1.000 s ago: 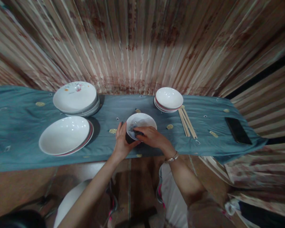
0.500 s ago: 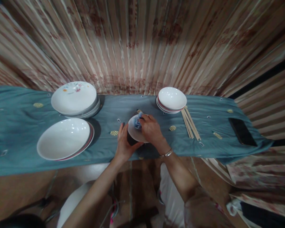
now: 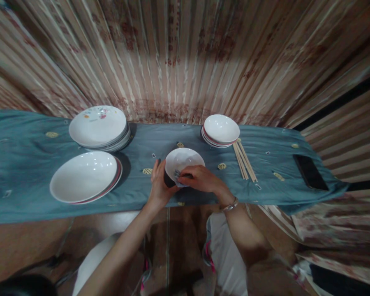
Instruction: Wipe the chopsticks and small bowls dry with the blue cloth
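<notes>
A small white bowl (image 3: pixel 185 158) stands at the middle of the cloth-covered table, its mouth facing up. Fingers and thumb of my left hand (image 3: pixel 159 187) grip the bowl by its left side. Inside the near rim, my right hand (image 3: pixel 200 179) pinches a crumpled bluish cloth (image 3: pixel 179 181) against the bowl's wall. Part of the cloth is hidden under my fingers. Behind and to the right sits a stack of similar small bowls (image 3: pixel 222 128), with several wooden chopsticks (image 3: pixel 245 161) beside it.
Left on the table are a stack of plates (image 3: pixel 97 125) with a floral top one and a stack of large bowls (image 3: pixel 83 176) in front. A black phone (image 3: pixel 310 172) lies near the right end. A pleated curtain (image 3: pixel 172 61) hangs behind the blue-green tablecloth (image 3: pixel 144 139).
My right hand has moved the cloth from the bowl's far rim to its near side, uncovering more of the inside. My left hand keeps its hold. The view has shifted slightly.
</notes>
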Demonstrator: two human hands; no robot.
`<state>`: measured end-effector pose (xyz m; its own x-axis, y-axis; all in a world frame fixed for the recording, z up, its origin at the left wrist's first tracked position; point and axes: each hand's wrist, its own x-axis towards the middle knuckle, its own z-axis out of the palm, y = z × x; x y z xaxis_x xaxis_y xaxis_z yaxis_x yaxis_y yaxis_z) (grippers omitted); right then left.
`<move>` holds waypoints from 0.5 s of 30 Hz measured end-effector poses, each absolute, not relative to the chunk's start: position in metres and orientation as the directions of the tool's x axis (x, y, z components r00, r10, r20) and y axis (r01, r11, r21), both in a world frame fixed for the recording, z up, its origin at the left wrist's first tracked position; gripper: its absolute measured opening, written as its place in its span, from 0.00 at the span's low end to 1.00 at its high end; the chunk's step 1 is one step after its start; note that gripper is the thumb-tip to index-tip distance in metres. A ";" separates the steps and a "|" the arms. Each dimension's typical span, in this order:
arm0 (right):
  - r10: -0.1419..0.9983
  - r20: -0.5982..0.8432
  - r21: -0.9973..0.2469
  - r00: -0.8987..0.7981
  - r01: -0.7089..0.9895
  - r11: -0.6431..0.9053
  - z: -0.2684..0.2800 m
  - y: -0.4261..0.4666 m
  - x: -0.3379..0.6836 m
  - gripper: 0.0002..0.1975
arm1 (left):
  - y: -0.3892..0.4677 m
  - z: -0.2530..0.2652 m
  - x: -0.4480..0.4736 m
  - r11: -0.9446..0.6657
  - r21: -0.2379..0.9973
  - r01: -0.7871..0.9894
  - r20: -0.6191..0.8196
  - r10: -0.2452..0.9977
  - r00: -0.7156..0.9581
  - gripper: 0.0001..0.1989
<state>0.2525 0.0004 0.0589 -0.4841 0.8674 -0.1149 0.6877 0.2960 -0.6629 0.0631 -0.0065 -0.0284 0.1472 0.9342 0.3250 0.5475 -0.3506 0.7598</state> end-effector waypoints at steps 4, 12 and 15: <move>0.877 -0.114 -0.827 -0.466 0.534 0.176 0.059 -0.003 0.267 0.09 | -0.006 -0.029 0.062 -0.342 0.759 0.554 0.314 0.938 0.148 0.48; 0.993 -0.086 -0.868 -0.079 0.495 -0.036 0.061 -0.003 0.334 0.23 | -0.001 -0.029 0.064 -0.356 0.768 0.533 0.345 0.930 0.123 0.49; 0.998 -0.065 -0.740 0.008 0.670 -0.054 0.054 -0.003 0.337 0.26 | -0.002 -0.028 0.066 -0.313 0.778 0.545 0.314 0.945 0.095 0.50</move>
